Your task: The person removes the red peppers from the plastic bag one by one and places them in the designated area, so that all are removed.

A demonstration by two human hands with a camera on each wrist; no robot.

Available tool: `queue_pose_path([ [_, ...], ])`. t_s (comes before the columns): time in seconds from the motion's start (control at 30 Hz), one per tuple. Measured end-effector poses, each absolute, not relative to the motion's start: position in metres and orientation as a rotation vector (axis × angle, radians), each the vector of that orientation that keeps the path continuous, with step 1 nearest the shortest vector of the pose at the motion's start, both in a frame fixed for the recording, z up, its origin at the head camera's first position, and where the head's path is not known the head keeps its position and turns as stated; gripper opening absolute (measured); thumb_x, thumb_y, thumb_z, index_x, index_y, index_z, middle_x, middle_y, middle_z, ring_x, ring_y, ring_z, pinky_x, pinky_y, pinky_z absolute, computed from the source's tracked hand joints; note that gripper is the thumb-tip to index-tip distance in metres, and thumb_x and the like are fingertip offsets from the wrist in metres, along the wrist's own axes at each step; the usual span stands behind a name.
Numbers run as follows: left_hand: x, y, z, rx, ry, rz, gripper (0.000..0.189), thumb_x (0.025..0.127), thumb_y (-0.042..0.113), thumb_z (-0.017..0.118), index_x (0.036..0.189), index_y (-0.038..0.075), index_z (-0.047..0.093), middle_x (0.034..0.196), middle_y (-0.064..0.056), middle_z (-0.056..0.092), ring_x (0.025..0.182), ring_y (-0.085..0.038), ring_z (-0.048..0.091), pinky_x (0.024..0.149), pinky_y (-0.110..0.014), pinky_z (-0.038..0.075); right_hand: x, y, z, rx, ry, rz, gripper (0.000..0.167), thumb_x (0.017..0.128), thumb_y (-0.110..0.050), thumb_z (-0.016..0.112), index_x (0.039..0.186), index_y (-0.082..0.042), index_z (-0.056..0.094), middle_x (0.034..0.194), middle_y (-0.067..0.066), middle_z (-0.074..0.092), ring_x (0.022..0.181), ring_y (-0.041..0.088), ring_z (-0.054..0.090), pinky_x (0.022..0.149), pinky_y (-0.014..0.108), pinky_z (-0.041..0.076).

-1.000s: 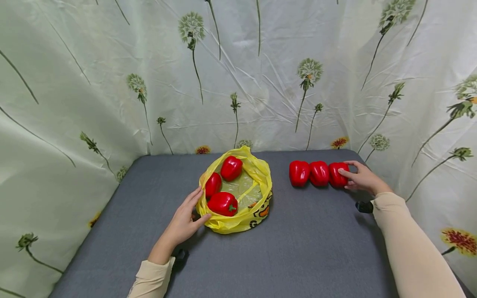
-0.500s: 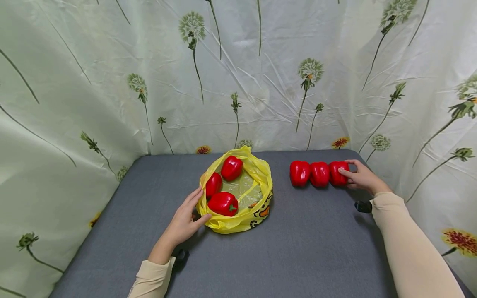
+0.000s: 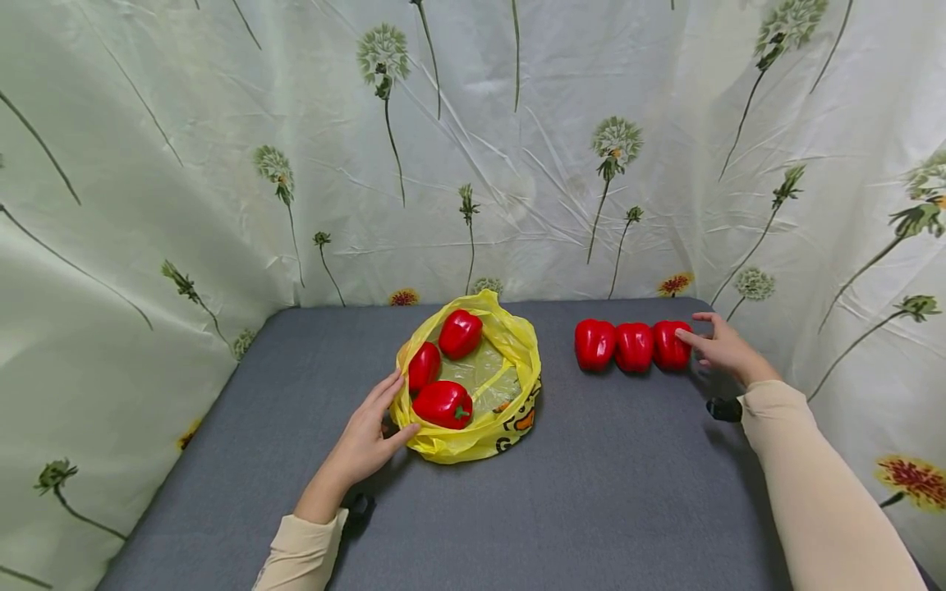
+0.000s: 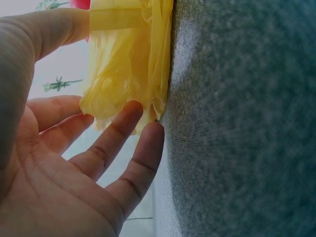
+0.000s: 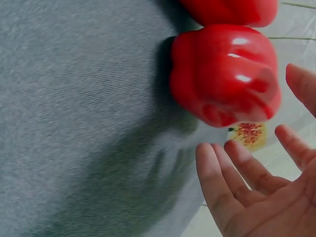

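Note:
A yellow plastic bag (image 3: 484, 447) stands on the table with its mouth wide, holding three red bell peppers, one of them the front pepper (image 3: 443, 404). My left hand (image 3: 362, 439) rests against the bag's left side, fingers spread and thumb at the rim; the left wrist view has the fingertips right at the yellow plastic (image 4: 116, 69). To the right, three more red peppers stand in a row: the left pepper (image 3: 594, 345), the middle pepper (image 3: 633, 346) and the right pepper (image 3: 671, 345). Beside the right pepper is my right hand (image 3: 724, 349), its fingers loosely extended and apart from the pepper's surface (image 5: 224, 74).
The dark grey table (image 3: 562, 509) reaches back to a pale curtain (image 3: 517, 164) printed with dandelions, which also hangs along both sides. Black wrist-worn devices sit under each wrist, such as the right device (image 3: 724, 410).
My right hand's fingers have come off the right pepper and shifted slightly right. The pepper row stays in line. The left hand and bag have not moved.

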State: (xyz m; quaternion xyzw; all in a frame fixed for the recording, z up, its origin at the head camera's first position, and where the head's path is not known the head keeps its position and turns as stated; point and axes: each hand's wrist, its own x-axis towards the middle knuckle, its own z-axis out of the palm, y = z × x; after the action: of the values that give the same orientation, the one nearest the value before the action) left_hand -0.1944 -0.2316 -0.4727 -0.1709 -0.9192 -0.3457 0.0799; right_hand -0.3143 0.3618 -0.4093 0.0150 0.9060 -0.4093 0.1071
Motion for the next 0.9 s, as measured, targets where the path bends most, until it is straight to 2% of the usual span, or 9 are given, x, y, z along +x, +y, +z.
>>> queue_pose_path([
  [0.1,-0.195,-0.232,-0.473,-0.508,-2.751,-1.027,0.085,0.097,0.029,0.082,0.165,0.002,0.039,0.174,-0.017,0.036,0.147,-0.039,0.052,0.085,-0.035,0.06,-0.315,0.359,-0.403,0.042,2.744,-1.165,0.081,0.115,-0.041,0.044,0.163,0.013,0.008,0.148,0.048,0.036,0.127,0.056,0.051,0.092,0.045,0.056],
  [0.3,-0.195,-0.232,-0.472,-0.502,-2.758,-1.026,0.085,0.097,0.029,0.083,0.165,0.003,0.039,0.174,-0.017,0.036,0.148,-0.039,0.051,0.086,-0.038,0.061,-0.318,0.346,-0.385,0.03,2.831,-1.167,0.083,0.114,-0.042,0.045,0.164,0.013,0.01,0.157,0.05,0.025,0.143,0.062,0.035,0.11,0.069,0.042],
  [0.4,-0.195,-0.232,-0.472,-0.504,-2.757,-1.028,0.085,0.097,0.029,0.083,0.165,0.003,0.04,0.174,-0.017,0.036,0.148,-0.039,0.051,0.087,-0.039,0.061,-0.321,0.336,-0.376,0.023,2.872,-1.152,0.083,0.113,-0.044,0.047,0.165,0.012,0.013,0.159,0.049,0.027,0.146,0.062,0.034,0.114,0.072,0.038],
  [0.5,-0.195,-0.232,-0.471,-0.512,-2.755,-1.032,0.085,0.097,0.029,0.082,0.165,0.002,0.04,0.174,-0.017,0.036,0.148,-0.039,0.051,0.087,-0.04,0.061,-0.322,0.321,-0.365,0.009,2.886,-1.159,0.082,0.112,-0.046,0.049,0.164,0.009,0.017,0.159,0.046,0.031,0.145,0.059,0.038,0.113,0.07,0.041],
  [0.63,-0.195,-0.232,-0.472,-0.51,-2.758,-1.033,0.085,0.097,0.029,0.082,0.165,0.003,0.039,0.174,-0.017,0.035,0.149,-0.04,0.05,0.087,-0.041,0.062,-0.322,0.297,-0.351,-0.084,2.832,-1.221,0.078,0.113,-0.042,0.052,0.165,0.006,0.018,0.157,0.04,0.036,0.14,0.053,0.045,0.109,0.06,0.046],
  [0.9,-0.194,-0.232,-0.473,-0.509,-2.759,-1.022,0.085,0.097,0.029,0.083,0.165,0.002,0.04,0.174,-0.017,0.036,0.148,-0.039,0.051,0.086,-0.038,0.061,-0.321,0.254,-0.333,-0.236,2.688,-1.207,0.075,0.112,-0.04,0.056,0.166,0.0,0.021,0.148,0.036,0.054,0.13,0.043,0.067,0.1,0.046,0.06],
])
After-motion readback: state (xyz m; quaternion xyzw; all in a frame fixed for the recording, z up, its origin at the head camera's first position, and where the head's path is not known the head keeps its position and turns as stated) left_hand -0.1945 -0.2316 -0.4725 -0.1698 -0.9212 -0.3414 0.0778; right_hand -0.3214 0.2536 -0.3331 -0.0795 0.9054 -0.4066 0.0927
